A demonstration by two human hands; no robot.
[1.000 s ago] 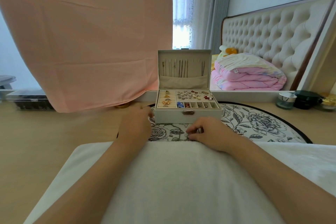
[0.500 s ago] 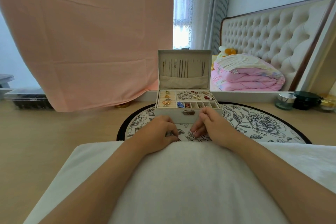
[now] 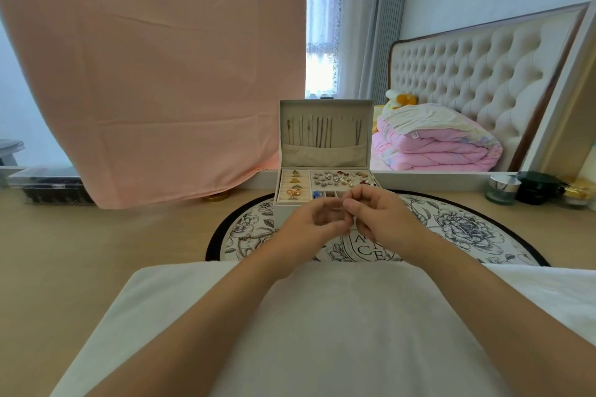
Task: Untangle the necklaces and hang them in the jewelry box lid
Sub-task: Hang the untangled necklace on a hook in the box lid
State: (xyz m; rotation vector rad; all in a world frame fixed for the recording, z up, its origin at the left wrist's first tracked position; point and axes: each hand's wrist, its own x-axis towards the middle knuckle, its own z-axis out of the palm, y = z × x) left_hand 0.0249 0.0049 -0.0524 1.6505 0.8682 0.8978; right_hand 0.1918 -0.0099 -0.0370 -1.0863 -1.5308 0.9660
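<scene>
L hand (image 3: 309, 226) and R hand (image 3: 382, 217) are held up off the table (image 3: 96, 251), tips meeting just in front of the box (image 3: 322, 185).

Fingers:
- L fingers (image 3: 333, 223) are curled, thumb under, tips closed toward R.
- R fingers (image 3: 353, 205) are curled, thumb and index pressed together.
- Both pairs pinch one small metal bit, the necklace (image 3: 341, 202), right between the tips.
- The chain is too fine to trace; can't tell how it hangs.

Beyond the fingers:
- Box base is open. The tray behind the L fingers holds gold pieces (image 3: 294, 187).
- The tray behind the R fingers holds a mix of pearl, silver and red bits (image 3: 338, 178).
- A blue piece (image 3: 317, 194) sits in a small front cell, just beyond the L tips.
- Lid (image 3: 325, 106) stands upright above and behind the fingers. Approx. a dozen thin chains (image 3: 322, 132) hang side by side in it, lower ends tucked into the lid pocket (image 3: 322, 155).

Below the fingers, a round floral mat (image 3: 467, 229) lies under the box. On the near side, a white cloth (image 3: 322, 316) lies under both forearms.

Far L of the fingers hangs a pink cloth (image 3: 145, 74), with a gold cap (image 3: 215, 197) at its lower edge and a clear case (image 3: 48, 185) further L. Far R of the fingers, jars (image 3: 503, 188) stand at the table's back edge.
</scene>
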